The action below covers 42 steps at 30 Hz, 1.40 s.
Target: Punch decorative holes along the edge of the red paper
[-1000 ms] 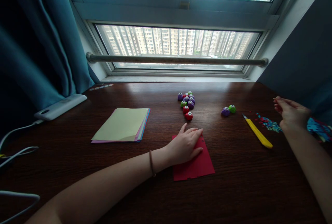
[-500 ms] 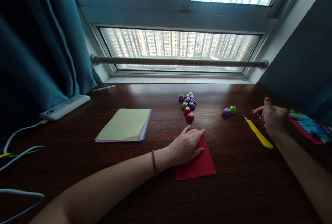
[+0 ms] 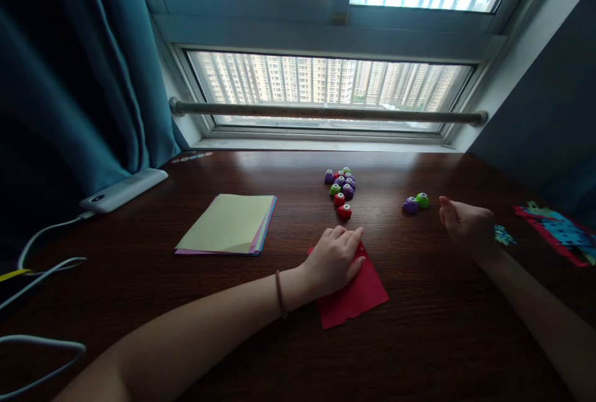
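Note:
My left hand (image 3: 333, 259) lies flat on a red sheet of paper (image 3: 361, 296), which has small notches in its near edge. The fingers stretch over the paper's far part and hide it. A brown band circles the left wrist. My right hand (image 3: 468, 228) is closed at the right, where the yellow utility knife lay; the fist and wrist now hide that knife. Just left of this hand sit a purple eye-topped figure (image 3: 410, 205) and a green one (image 3: 422, 199). Small blue paper bits (image 3: 503, 235) show beside its wrist.
Several eye-topped figures (image 3: 344, 211) cluster beyond the red sheet. A paper stack (image 3: 228, 225) with a pale yellow top lies left. Cut paper sheets (image 3: 559, 231) lie far right. A white device (image 3: 125, 191) with a cable (image 3: 51, 228) stands near the curtain.
My right hand has moved left and closed over the place of the yellow utility knife, which no longer shows. Under my left hand the red paper has turned slightly. The view has shifted a little.

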Each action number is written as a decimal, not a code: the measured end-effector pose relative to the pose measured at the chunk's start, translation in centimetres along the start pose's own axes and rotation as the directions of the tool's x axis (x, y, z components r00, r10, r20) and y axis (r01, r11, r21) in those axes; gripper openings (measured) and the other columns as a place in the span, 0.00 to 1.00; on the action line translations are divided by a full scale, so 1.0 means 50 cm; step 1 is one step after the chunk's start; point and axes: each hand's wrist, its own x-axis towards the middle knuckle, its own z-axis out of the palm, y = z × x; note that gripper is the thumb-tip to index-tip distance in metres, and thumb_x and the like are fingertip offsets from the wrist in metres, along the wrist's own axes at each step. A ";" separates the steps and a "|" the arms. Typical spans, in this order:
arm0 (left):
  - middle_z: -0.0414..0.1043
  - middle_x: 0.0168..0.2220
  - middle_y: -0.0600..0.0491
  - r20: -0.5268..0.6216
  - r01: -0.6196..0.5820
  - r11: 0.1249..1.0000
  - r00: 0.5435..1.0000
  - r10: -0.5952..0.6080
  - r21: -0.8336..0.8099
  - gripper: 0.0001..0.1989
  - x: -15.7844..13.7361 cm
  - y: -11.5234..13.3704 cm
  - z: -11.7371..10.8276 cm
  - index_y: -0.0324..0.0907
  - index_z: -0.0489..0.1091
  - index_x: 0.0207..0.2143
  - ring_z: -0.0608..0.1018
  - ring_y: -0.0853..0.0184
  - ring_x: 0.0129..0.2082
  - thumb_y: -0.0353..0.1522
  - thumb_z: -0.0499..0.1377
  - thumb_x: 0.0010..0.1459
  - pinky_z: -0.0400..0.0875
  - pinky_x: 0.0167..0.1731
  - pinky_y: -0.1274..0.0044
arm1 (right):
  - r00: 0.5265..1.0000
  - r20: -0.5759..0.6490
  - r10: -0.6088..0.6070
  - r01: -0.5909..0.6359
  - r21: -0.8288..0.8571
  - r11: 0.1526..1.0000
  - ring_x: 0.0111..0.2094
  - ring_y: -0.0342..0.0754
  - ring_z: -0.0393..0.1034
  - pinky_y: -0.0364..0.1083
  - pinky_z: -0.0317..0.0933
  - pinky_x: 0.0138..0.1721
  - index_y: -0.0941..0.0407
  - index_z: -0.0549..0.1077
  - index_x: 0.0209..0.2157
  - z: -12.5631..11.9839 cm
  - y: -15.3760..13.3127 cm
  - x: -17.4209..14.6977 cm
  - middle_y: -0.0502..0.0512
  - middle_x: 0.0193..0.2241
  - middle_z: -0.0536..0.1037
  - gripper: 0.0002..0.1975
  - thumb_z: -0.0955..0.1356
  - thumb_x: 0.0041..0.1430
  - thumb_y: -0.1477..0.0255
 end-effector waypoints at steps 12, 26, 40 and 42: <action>0.63 0.43 0.42 -0.114 0.065 0.993 0.991 -0.077 -0.103 0.26 -0.001 -0.013 0.014 0.32 0.46 0.58 0.66 0.59 0.41 0.24 0.45 0.55 0.65 0.43 0.65 | 0.994 0.108 0.033 -0.055 0.211 0.976 0.21 0.41 0.64 0.40 0.54 0.25 0.58 0.69 0.36 0.005 -0.049 -0.001 0.49 0.21 0.70 0.13 0.59 0.62 0.64; 0.58 0.53 0.44 -0.345 0.002 0.983 0.936 -0.067 -0.185 0.24 -0.002 0.002 -0.010 0.41 0.49 0.56 0.59 0.59 0.54 0.28 0.50 0.58 0.56 0.54 0.65 | 0.688 0.724 -0.049 -0.605 0.610 0.512 0.30 0.45 0.64 0.43 0.58 0.30 0.58 0.68 0.34 0.003 -0.222 -0.062 0.53 0.29 0.71 0.16 0.63 0.57 0.58; 0.71 0.31 0.49 0.066 0.228 0.180 0.773 -0.631 -0.957 0.18 0.033 -0.047 -0.002 0.37 0.67 0.34 0.72 0.66 0.29 0.44 0.55 0.53 0.67 0.30 0.76 | 0.653 0.743 0.148 -0.757 0.633 0.162 0.27 0.42 0.62 0.40 0.53 0.23 0.59 0.67 0.35 0.016 -0.193 -0.050 0.54 0.30 0.71 0.17 0.68 0.52 0.59; 0.71 0.29 0.50 0.102 0.212 0.101 0.767 -0.633 -0.972 0.18 0.031 -0.043 -0.008 0.37 0.68 0.30 0.72 0.68 0.27 0.44 0.59 0.49 0.66 0.27 0.78 | 0.654 0.740 0.156 -0.756 0.631 0.173 0.23 0.40 0.58 0.40 0.48 0.21 0.59 0.68 0.35 0.016 -0.193 -0.050 0.51 0.26 0.69 0.17 0.68 0.51 0.59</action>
